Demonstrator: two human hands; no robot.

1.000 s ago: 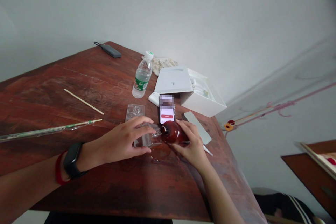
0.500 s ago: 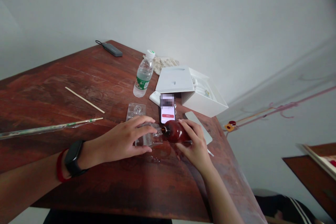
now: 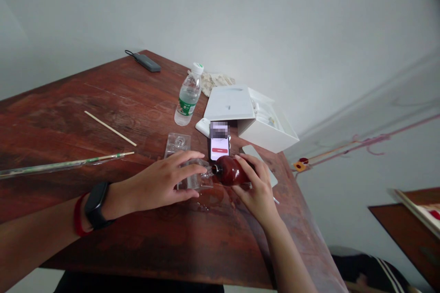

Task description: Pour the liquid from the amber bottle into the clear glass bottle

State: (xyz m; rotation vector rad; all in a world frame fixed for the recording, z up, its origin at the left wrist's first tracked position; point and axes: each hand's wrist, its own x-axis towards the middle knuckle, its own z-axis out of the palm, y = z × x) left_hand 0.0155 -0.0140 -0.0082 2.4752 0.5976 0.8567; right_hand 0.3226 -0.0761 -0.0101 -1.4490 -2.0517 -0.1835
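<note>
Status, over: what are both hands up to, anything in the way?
Right fingers around red-brown bottle, mouth toward the clear plastic. Left fingers spread over that plastic, contact unclear. Phone just beyond bottle, possible obstacle.

The right hand (image 3: 256, 185) covers the back end of the dark red bottle (image 3: 229, 170), so its bottom can't be seen. The left hand (image 3: 167, 181) hides part of the clear plastic holder (image 3: 178, 140), and it is hard to tell if the fingers touch it. The top of the phone (image 3: 219, 149) screen is blurred into squares, and the writing lower down is too small to read. The flat gray plate (image 3: 272, 177) is partly behind the right hand. On the left, the wrapped chopstick (image 3: 68, 165) runs off the edge. Far back, the white box (image 3: 228, 103) hides some of the patterned cloth (image 3: 220, 80).
</note>
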